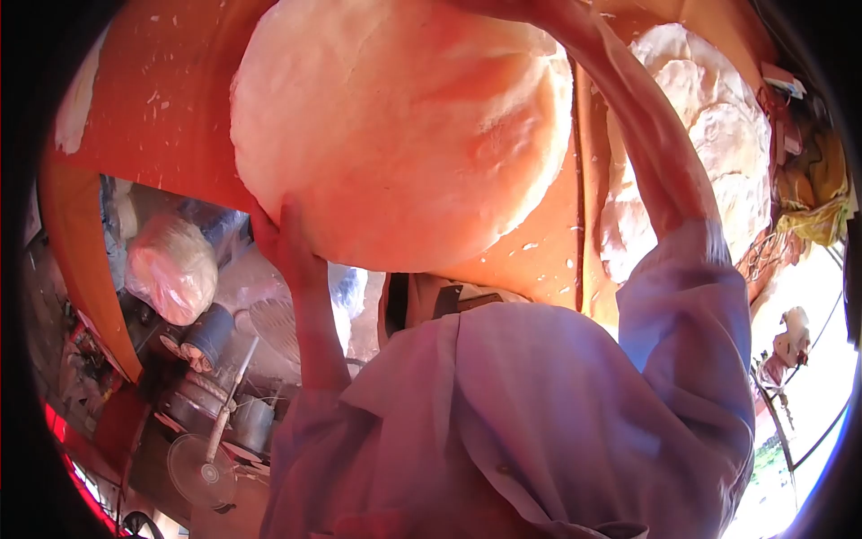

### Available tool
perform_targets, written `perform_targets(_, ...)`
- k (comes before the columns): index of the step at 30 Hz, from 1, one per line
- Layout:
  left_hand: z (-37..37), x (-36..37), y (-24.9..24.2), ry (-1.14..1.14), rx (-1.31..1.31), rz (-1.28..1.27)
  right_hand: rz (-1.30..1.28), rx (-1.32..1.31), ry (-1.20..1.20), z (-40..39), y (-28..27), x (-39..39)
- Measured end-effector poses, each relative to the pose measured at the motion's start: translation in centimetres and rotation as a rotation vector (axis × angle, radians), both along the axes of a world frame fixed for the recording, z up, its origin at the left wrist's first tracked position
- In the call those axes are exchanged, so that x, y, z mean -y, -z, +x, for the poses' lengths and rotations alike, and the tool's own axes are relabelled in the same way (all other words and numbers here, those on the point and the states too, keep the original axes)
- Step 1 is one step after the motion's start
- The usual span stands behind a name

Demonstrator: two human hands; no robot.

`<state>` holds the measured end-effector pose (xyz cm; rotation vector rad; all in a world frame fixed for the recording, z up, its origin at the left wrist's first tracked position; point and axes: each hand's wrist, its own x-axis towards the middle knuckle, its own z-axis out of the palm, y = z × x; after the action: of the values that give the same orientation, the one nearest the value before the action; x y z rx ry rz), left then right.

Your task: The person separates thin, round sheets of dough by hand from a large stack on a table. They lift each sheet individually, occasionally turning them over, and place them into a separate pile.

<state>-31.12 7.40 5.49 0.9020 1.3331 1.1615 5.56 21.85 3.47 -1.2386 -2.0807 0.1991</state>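
A large, pale, round flatbread (386,135) with a slightly wrinkled surface fills the upper middle, over an orange tabletop (162,108). My left hand (285,235) grips its lower left edge, thumb on top and the other fingers mostly hidden beneath. Across the right side reaches my right arm, bringing my right hand (507,7) to the far edge of the flatbread. The top of the frame cuts that hand off, so its fingers cannot be made out. To the right of the flatbread lie several similar pale rounds (718,135), overlapping in a pile.
A dark seam (582,198) divides the orange surface beside the pile. Below left, a clear plastic bag (175,269) with pale contents sits near a dark cylinder (208,334) and a metal can (253,422). A yellow cloth or bag (813,202) is at the far right.
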Motion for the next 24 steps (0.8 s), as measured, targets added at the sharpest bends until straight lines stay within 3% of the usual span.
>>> perform_targets(3, -0.3, 0.1, 0.1, -0.009, -0.035, -0.025, 0.118, 0.391, 0.404, -1.9, -5.4, 5.3)
perform_targets(6, -0.9, -0.1, 0.3, 0.000, -0.107, -0.023, -0.051, 0.429, 0.324, -7.4, -8.1, 11.2)
perform_targets(7, -1.7, -0.6, 0.4, 0.017, -0.271, 0.046, -0.221, 0.324, 0.259, -8.6, -7.4, 13.0)
perform_targets(9, -3.7, -1.4, 0.6, 0.052, -0.596, 0.187, -0.341, 0.440, 0.282, -9.1, -2.3, 15.1)
perform_targets(11, 0.5, -3.0, -6.2, 0.408, -1.307, 0.651, -0.313, 0.303, 0.288, -8.2, -1.4, 16.1)
perform_targets(15, 2.3, -4.0, -3.4, 0.817, -1.468, 0.775, -0.216, 0.273, 0.281, -7.9, -0.2, 16.4)
perform_targets(17, 1.6, -4.3, -0.1, 0.800, -1.399, 0.788, -0.185, 0.243, 0.297, -8.0, -0.1, 16.5)
perform_targets(21, 1.3, -4.1, 0.8, 0.764, -1.353, 0.857, -0.011, 0.190, 0.317, -7.3, -0.5, 16.9)
perform_targets(24, 0.6, -4.6, 1.5, 0.776, -1.326, 0.900, -0.086, 0.103, 0.298, -6.1, -2.8, 20.5)
